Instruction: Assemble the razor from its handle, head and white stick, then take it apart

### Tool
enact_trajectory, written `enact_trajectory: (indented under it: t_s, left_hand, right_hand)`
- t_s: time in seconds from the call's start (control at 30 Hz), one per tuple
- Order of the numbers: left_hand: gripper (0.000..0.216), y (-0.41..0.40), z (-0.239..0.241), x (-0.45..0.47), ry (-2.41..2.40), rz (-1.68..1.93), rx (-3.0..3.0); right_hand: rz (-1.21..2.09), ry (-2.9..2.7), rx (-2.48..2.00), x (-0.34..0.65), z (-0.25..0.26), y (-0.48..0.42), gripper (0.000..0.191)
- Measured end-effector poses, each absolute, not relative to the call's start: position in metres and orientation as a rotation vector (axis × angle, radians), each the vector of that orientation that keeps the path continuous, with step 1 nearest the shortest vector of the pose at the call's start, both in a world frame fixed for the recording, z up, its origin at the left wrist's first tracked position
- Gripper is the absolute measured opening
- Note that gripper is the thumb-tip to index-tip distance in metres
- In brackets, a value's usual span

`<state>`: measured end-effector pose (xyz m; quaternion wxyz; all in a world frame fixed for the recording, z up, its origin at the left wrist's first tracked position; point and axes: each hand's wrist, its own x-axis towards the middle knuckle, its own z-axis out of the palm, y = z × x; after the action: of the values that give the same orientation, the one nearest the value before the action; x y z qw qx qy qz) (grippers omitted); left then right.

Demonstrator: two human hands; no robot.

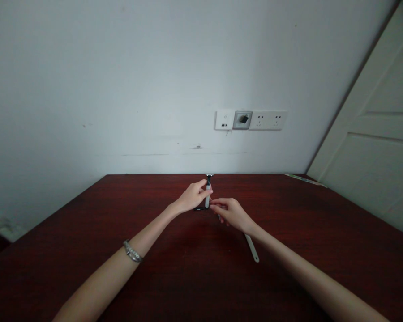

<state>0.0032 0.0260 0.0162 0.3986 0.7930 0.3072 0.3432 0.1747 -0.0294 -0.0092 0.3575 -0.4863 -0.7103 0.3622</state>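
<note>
Near the far side of the table, my left hand (195, 196) is closed around a slim upright stick-shaped thing (207, 200). It has a grey body, a black neck and a silver crosspiece on top, like a T; its exact kind is unclear. A thin black piece (200, 209) juts left at its lower end. My right hand (231, 212) has thumb and forefinger pinched together right beside that lower end. What it grips, if anything, is hidden by the fingers. Below my right wrist lies a pale grey strip (252, 248) with a small hole near its rounded end; its upper part is covered.
The dark red-brown wooden table (174, 277) meets a white wall (121, 89) at the back. Wall sockets (267, 120) and a black plug (243, 119) sit above it. A flat pale strip (305, 180) lies at the back right, by a white panelled door (383, 120).
</note>
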Motion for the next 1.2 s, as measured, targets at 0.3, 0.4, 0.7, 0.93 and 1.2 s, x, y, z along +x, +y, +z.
enact_trajectory:
  t_s: [0.3,0.4,0.7,0.93,1.2]
  left_hand:
    - [0.018,0.016,0.018,0.012,0.824,0.902,2.058]
    - [0.019,0.013,0.02,0.012,0.83,0.92,2.04]
    - [0.018,0.009,0.027,0.01,0.833,0.925,1.965]
    - [0.021,0.009,0.024,0.011,0.811,0.893,1.959]
    - [0.018,0.01,0.024,0.011,0.837,0.875,1.987]
  right_hand:
    - [0.966,-1.815,-1.284,0.168,0.001,-0.038,0.032]
    - [0.991,-1.888,-1.275,0.178,0.005,-0.032,0.035]
    - [0.418,-2.165,-1.308,0.228,-0.012,0.001,0.022]
    - [0.317,-2.376,-1.363,0.222,-0.016,-0.006,0.021]
    - [0.311,-2.446,-1.362,0.221,-0.023,-0.006,0.02]
